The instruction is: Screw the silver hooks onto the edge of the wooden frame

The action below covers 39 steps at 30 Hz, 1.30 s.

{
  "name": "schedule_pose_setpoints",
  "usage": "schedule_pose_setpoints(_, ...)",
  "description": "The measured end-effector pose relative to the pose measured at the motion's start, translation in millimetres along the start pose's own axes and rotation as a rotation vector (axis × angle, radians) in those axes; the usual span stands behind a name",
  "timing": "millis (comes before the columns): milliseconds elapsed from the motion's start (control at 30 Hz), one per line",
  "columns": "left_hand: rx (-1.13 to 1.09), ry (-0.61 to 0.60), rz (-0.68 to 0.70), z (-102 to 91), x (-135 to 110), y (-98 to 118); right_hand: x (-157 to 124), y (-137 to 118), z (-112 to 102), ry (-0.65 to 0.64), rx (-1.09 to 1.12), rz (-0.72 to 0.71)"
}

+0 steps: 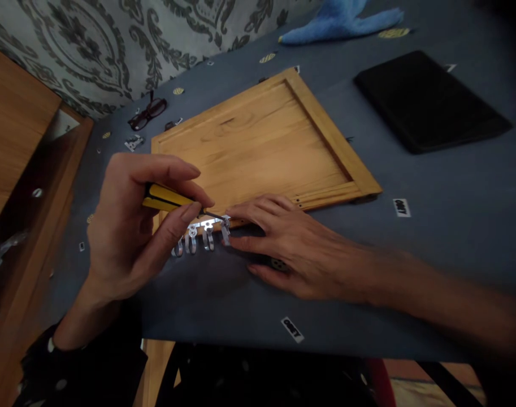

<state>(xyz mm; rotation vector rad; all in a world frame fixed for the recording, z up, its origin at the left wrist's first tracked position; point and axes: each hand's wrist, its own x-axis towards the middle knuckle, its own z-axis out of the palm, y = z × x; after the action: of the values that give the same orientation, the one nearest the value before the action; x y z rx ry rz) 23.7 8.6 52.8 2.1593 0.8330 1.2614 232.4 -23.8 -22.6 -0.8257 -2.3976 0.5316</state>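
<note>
My left hand [126, 226] is closed around a screwdriver [168, 198] with a yellow and black handle. Its thin shaft points right, and the tip meets the right end of a shiny metal hook rail [207, 225]. Several curved hooks hang from this rail, which lies along the near edge of a framed wooden panel [258, 147]. My right hand [291, 243] steadies the rail's right end, with one finger over the panel edge and another against the last hook. Whether a screw sits under the tip is too small to tell.
Behind the panel's left corner lie glasses [148, 113] and another small metal hook piece [134, 142]. A black tablet-like slab [431, 102] rests at the right, a blue plush toy [340, 22] at the back. Wooden furniture [20, 124] borders the blue-covered table [452, 226] on the left.
</note>
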Motion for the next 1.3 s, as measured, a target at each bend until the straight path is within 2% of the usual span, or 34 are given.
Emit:
schedule_pose_setpoints(100,0.029,-0.019,-0.031,5.0,3,0,0,-1,-2,-0.016,0.003,0.01)
schedule_pose_setpoints(267,-0.349,0.033,-0.086,21.4,7,-1,2,-2,-4,-0.051,0.001,0.023)
schedule_pose_setpoints(367,-0.521,0.075,-0.198,32.8,12,3,2,-2,-4,-0.05,0.006,0.028)
schedule_pose_setpoints(500,-0.58,0.156,-0.351,45.4,22,10,1,-2,-4,-0.038,0.009,0.018)
schedule_pose_setpoints(633,-0.597,0.173,-0.322,52.4,26,9,2,-2,-3,-0.039,0.008,0.021)
schedule_pose_setpoints(800,-0.595,0.107,-0.322,50.3,29,10,3,-3,-4,-0.064,0.014,0.037)
schedule_pose_setpoints(933,-0.57,-0.052,-0.418,42.4,36,11,3,-3,-4,-0.049,0.023,0.033)
schedule_pose_setpoints(1100,-0.617,-0.257,-0.258,36.2,39,2,2,-2,-4,-0.041,0.016,0.021)
schedule_pose_setpoints(1200,-0.517,-0.25,-0.218,33.9,37,0,2,-2,-4,-0.052,0.005,0.022)
schedule_pose_setpoints(1300,-0.394,-0.15,-0.206,31.9,33,0,3,-2,-4,-0.055,-0.001,0.018)
